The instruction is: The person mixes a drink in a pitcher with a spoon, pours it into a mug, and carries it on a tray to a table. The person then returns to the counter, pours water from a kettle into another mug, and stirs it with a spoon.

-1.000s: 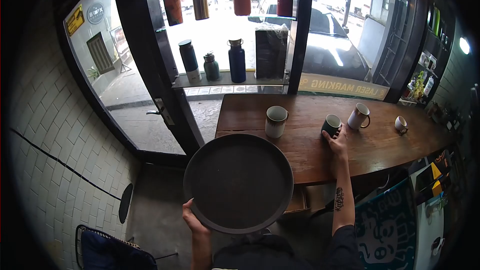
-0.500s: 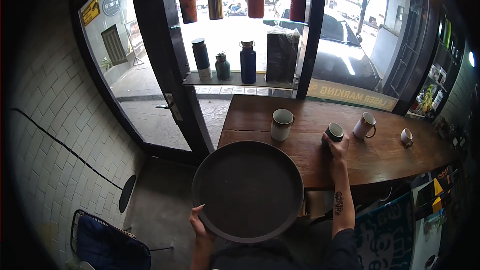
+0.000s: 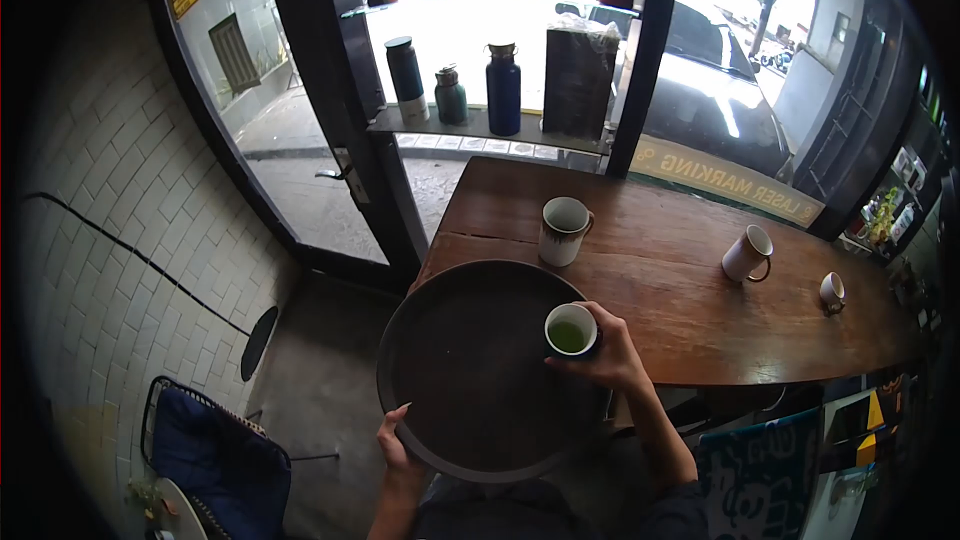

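My left hand (image 3: 396, 442) grips the near-left rim of a round dark serving tray (image 3: 470, 380), thumb on top and the other fingers hidden beneath. Over the tray's right side, my right hand (image 3: 612, 352) is closed around a dark cup (image 3: 571, 331) with a white inside and green liquid in it. Whether the cup touches the tray I cannot tell. Beyond the tray's far rim, a large white mug with a brown rim (image 3: 564, 236) stands on the wooden table (image 3: 660, 240). Farther right are a pale brown-handled mug (image 3: 746, 254) and a small white cup (image 3: 832, 290).
Bottles, including a dark blue one (image 3: 503, 90), stand on a window shelf (image 3: 500, 130) behind the table. A glass door (image 3: 345, 175) is at the left. A blue-cushioned chair (image 3: 225, 460) stands at lower left, and a teal cloth (image 3: 760, 475) hangs at lower right.
My right hand has lifted the dark cup off the table and carried it left and nearer, over the tray. The left hand keeps its hold on the rim. The camera view has tilted down.
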`<state>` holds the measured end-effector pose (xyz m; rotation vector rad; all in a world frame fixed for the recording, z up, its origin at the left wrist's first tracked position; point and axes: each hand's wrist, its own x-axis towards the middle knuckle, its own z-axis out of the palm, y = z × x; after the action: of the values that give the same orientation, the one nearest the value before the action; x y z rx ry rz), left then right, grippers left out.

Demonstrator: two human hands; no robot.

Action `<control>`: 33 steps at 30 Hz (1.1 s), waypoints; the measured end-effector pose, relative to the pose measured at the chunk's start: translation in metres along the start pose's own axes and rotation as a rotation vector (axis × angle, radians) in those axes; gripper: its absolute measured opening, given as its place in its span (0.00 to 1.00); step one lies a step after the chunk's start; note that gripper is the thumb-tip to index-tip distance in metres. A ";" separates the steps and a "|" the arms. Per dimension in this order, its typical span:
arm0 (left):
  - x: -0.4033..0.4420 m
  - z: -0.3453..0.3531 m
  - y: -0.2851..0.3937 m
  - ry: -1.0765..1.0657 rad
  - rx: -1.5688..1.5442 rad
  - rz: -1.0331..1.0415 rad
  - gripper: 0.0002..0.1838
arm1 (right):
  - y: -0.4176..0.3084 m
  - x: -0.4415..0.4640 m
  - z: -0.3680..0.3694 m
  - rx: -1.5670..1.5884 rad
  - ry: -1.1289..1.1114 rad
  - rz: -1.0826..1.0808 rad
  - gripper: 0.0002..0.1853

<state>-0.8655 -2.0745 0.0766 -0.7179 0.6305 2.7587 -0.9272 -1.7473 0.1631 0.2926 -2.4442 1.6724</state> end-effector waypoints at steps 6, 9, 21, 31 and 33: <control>-0.016 -0.036 -0.018 -0.086 -0.082 -0.022 0.20 | -0.003 -0.006 0.028 0.039 -0.177 -0.023 0.35; -0.024 -0.057 -0.021 -0.062 -0.117 -0.013 0.21 | -0.011 -0.013 0.035 0.048 -0.224 0.023 0.34; -0.109 -0.198 0.008 0.071 -0.252 0.135 0.21 | -0.034 -0.069 0.153 0.215 -0.481 -0.056 0.38; -0.190 -0.367 0.005 0.493 -0.298 0.261 0.19 | 0.004 -0.136 0.286 0.226 -0.548 0.108 0.37; -0.208 -0.403 -0.004 0.462 -0.333 0.316 0.19 | 0.030 -0.143 0.301 0.202 -0.591 0.130 0.37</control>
<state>-0.5200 -2.2766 -0.1374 -1.4726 0.3874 3.0414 -0.8046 -2.0081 -0.0068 0.7683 -2.7302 2.1415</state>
